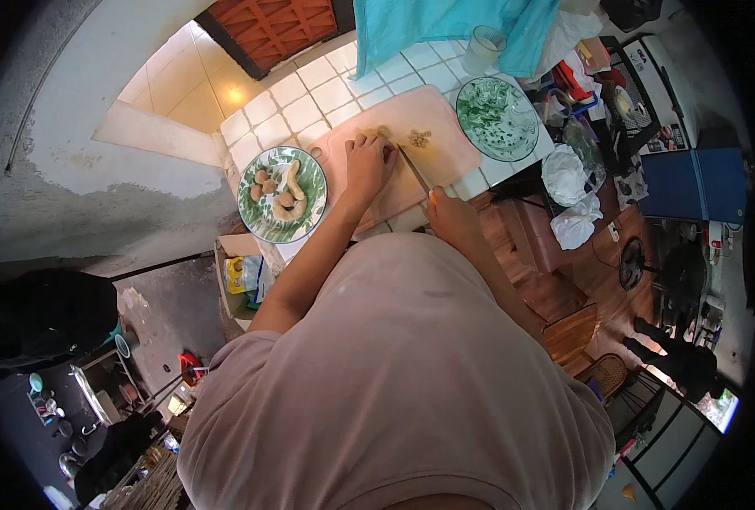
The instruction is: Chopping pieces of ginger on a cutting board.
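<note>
My right hand (452, 215) grips a knife (414, 167), its blade pointing up and left over a pink cutting board (444, 115). My left hand (370, 159) rests on the board, fingertips against a small brownish piece of food (382, 131) beside the blade's tip; the fingers partly hide it. A small heap of chopped bits (419, 138) lies to the right of the blade. Left of the board, a green-and-white plate (250, 213) carries several round brown pieces (268, 186) and curved, pale, sausage-like pieces (295, 180). Another green-patterned plate (497, 119) stands at the right.
The board lies on a white-tiled counter (288, 91). A glass (483, 51) stands at the back near a turquoise cloth (441, 22). White plastic bags (565, 175) and clutter are beyond the counter's right end. An open cardboard box (237, 245) sits below the left plate.
</note>
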Tool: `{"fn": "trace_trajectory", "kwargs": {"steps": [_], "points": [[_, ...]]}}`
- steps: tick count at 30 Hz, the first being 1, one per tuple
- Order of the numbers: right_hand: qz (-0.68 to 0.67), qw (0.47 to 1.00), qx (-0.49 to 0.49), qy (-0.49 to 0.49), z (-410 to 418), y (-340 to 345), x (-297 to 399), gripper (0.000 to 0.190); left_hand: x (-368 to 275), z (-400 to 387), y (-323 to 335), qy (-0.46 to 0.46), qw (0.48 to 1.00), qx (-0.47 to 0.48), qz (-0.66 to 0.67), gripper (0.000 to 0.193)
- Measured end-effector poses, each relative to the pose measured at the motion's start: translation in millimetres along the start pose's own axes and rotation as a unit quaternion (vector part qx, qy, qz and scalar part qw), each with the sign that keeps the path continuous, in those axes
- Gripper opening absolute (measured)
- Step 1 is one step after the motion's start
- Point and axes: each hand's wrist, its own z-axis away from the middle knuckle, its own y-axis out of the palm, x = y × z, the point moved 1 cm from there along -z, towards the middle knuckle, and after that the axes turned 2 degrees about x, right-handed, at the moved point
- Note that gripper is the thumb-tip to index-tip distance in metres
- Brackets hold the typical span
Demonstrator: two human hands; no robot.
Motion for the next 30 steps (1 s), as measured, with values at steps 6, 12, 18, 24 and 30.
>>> {"fn": "trace_trajectory", "kwargs": {"steps": [6, 12, 18, 24, 30], "points": [[-0.015, 1.000, -0.015, -0.021, -5, -9, -4, 0.029, 3, 0, 3, 0.007, 1.000, -0.015, 0.000, 0.013], [-0.044, 0.995, -0.095, -0.007, 8, -12, -13, 0.028, -1, -8, 3, 0.044, 0.999, -0.017, 0.000, 0.010], [-0.050, 0.997, -0.049, -0.028, 5, 1, -13, 0.031, 25, -25, -44, -0.048, 0.997, -0.005, 0.065, 0.034], [-0.043, 0.997, -0.064, -0.022, -19, 12, -28, 0.033, 30, -49, -26, -0.035, 0.990, 0.110, 0.085, 0.034], [-0.070, 0.996, -0.060, -0.018, -17, 12, -32, 0.031, 30, -46, -15, 0.034, 0.984, 0.146, 0.100, 0.028]]}}
